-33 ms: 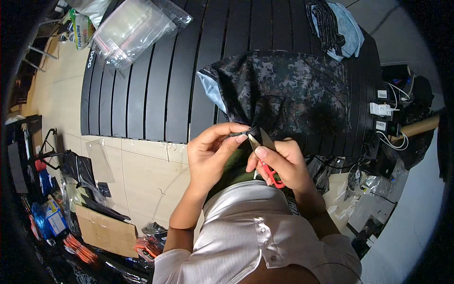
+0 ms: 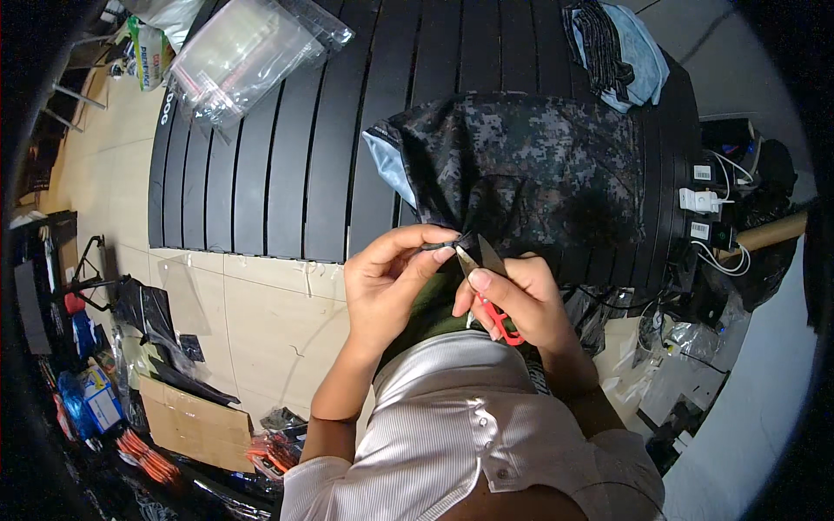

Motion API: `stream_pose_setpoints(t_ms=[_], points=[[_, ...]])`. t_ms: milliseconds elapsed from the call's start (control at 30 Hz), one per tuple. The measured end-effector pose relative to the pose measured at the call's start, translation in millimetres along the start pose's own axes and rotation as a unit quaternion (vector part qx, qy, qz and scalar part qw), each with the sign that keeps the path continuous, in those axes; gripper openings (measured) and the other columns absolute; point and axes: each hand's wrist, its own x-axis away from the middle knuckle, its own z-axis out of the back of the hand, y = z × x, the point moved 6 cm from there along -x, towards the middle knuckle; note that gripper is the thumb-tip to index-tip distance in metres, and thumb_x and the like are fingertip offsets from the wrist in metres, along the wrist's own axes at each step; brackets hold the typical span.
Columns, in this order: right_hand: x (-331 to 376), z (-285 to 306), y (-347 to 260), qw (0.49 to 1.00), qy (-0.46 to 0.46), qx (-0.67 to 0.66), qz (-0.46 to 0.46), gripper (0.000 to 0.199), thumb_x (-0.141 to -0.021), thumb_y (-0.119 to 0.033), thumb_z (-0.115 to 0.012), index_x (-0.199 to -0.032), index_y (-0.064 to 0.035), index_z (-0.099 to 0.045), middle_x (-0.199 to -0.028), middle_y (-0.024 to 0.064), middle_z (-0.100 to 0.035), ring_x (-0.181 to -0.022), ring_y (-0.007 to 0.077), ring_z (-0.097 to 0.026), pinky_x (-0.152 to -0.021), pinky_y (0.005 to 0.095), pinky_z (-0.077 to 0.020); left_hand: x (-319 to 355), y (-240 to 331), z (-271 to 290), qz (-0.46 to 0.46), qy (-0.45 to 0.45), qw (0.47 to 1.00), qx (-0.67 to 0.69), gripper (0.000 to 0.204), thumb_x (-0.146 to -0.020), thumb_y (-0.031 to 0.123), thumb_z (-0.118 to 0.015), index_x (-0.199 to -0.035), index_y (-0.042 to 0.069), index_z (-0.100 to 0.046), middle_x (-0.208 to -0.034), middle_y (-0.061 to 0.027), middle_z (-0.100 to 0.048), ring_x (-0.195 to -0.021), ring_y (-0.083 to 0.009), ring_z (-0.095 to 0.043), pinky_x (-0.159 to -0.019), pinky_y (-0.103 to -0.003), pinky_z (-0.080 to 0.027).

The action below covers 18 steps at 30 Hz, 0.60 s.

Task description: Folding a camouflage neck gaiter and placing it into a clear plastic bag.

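Observation:
A dark camouflage-print cloth piece point(image 2: 547, 165) with a pale blue inner side lies across the black slatted table point(image 2: 287, 174). Its near edge comes off the table toward me, where my left hand point(image 2: 391, 273) pinches a small dark bit of it between thumb and forefinger. My right hand point(image 2: 521, 295) is closed round a pair of red-handled scissors point(image 2: 501, 319). Their blades point away from me and stand apart, right beside the pinched edge, close to my left fingertips. Whether the blades touch the cloth I cannot tell.
Clear plastic bags point(image 2: 252, 56) lie at the table's far left. A folded pale blue and black cloth point(image 2: 621, 52) rests at the far right corner. White plugs and cables point(image 2: 708, 200) crowd the right edge. A flat cardboard piece point(image 2: 195, 421) is on the lower left.

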Motion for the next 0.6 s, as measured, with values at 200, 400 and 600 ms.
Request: stream_pose_setpoints(t_ms=[200, 400, 600], points=[[0.6, 2.2, -2.6, 0.999, 0.015, 0.040, 0.008, 0.034, -0.090, -0.019, -0.042, -0.072, 0.0037, -0.059, -0.046, 0.0034, -0.049, -0.038, 0.0067, -0.044, -0.039, 0.0196, -0.0337, -2.2, 0.1, -2.1, 0.002, -0.005, 1.000, 0.003, 0.015, -0.079, -0.006, -0.056, -0.094, -0.004, -0.059, -0.092, -0.0089, -0.061, -0.084, -0.0116, -0.057, -0.075, -0.022, -0.046], [-1.0, 0.3, -1.2, 0.999, 0.014, 0.044, 0.000, 0.033, -0.090, -0.019, -0.042, -0.072, 0.0028, -0.060, -0.048, 0.0029, -0.049, -0.039, 0.0061, -0.044, -0.039, 0.0197, -0.0340, -2.3, 0.3, -0.1, -0.002, -0.014, 1.000, 0.008, 0.015, -0.079, -0.006, -0.056, -0.094, -0.005, -0.059, -0.093, -0.0091, -0.060, -0.084, -0.0117, -0.057, -0.075, -0.023, -0.046], [-3.7, -0.1, -0.4, 0.994, 0.029, 0.070, 0.077, 0.031, -0.090, -0.017, -0.042, -0.075, 0.0025, -0.060, -0.049, 0.0021, -0.049, -0.042, 0.0058, -0.045, -0.043, 0.0195, -0.0354, -3.8, 1.6, -2.8, 0.006, -0.012, 1.000, 0.012, 0.017, -0.079, -0.006, -0.057, -0.095, -0.005, -0.059, -0.091, -0.0096, -0.061, -0.082, -0.0121, -0.058, -0.073, -0.022, -0.047]])
